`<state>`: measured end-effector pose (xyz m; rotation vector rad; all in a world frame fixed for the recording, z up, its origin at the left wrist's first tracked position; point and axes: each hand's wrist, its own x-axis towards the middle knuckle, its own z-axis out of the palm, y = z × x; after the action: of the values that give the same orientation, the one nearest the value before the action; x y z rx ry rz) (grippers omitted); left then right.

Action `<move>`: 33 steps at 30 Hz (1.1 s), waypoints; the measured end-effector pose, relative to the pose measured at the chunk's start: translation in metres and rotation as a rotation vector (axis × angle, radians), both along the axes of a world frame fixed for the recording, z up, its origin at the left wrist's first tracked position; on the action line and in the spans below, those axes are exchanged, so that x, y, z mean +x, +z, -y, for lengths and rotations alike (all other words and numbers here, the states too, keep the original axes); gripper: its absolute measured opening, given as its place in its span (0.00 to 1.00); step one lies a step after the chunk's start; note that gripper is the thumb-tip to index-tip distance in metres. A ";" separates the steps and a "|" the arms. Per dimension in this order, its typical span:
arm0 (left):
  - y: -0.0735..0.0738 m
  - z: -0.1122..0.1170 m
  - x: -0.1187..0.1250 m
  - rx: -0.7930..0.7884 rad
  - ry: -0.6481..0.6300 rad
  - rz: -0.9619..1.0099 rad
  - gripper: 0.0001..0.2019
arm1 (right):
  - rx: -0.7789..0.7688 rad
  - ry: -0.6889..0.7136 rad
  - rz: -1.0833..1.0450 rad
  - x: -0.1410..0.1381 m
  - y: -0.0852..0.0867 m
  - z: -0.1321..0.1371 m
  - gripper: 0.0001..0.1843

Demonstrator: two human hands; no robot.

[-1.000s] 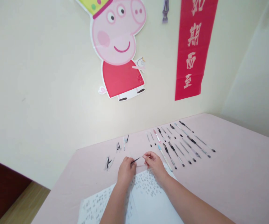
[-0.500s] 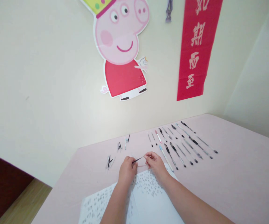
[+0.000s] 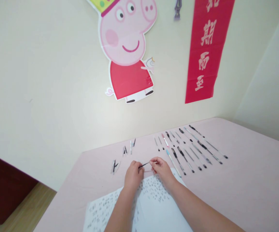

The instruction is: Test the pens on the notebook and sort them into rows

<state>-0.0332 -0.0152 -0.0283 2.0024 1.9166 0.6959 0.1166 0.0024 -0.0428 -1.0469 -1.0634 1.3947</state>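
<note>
My left hand [image 3: 133, 175] and my right hand [image 3: 162, 168] meet over the far edge of white paper sheets [image 3: 151, 209] covered in handwriting. My left hand pinches a thin black pen refill [image 3: 143, 165] that points toward my right hand. My right hand's fingers are closed on the end of a clear pen barrel [image 3: 153, 163], which is hard to make out. Both hands rest on the pink table [image 3: 238, 187].
A row of several pens [image 3: 190, 146] lies on the table to the right of my hands. Small pen parts [image 3: 114, 166] and more pen caps [image 3: 129, 148] lie to the left. The wall behind has a cartoon pig cut-out [image 3: 128, 48] and a red banner [image 3: 206, 48].
The hands hold the same pose with the refill between them. The view has shifted slightly, so everything sits a little further right in the picture.
</note>
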 end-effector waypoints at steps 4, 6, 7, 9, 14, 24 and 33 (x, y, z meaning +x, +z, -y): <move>0.001 0.001 0.001 0.006 -0.014 0.004 0.06 | 0.016 0.035 0.010 -0.001 0.001 0.001 0.15; 0.001 0.001 0.001 -0.001 -0.017 0.003 0.06 | 0.014 0.039 0.014 -0.002 0.001 0.001 0.15; 0.001 0.001 0.001 -0.004 -0.017 0.001 0.06 | 0.015 0.036 0.014 -0.002 0.000 0.001 0.15; 0.001 0.001 0.001 -0.007 -0.014 -0.002 0.06 | 0.018 0.031 0.013 -0.002 -0.001 0.001 0.15; 0.001 0.001 0.001 0.004 -0.011 -0.006 0.05 | 0.017 0.039 0.025 -0.001 0.000 0.001 0.14; -0.005 -0.002 -0.001 0.008 0.068 -0.011 0.02 | 0.047 0.022 0.016 -0.003 -0.005 0.000 0.15; -0.003 -0.006 -0.001 -0.025 0.021 -0.005 0.18 | 0.129 -0.159 0.251 0.000 -0.016 -0.005 0.09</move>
<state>-0.0339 -0.0091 -0.0311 1.9738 1.9418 0.6701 0.1167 0.0070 -0.0591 -1.2052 -1.2062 1.0730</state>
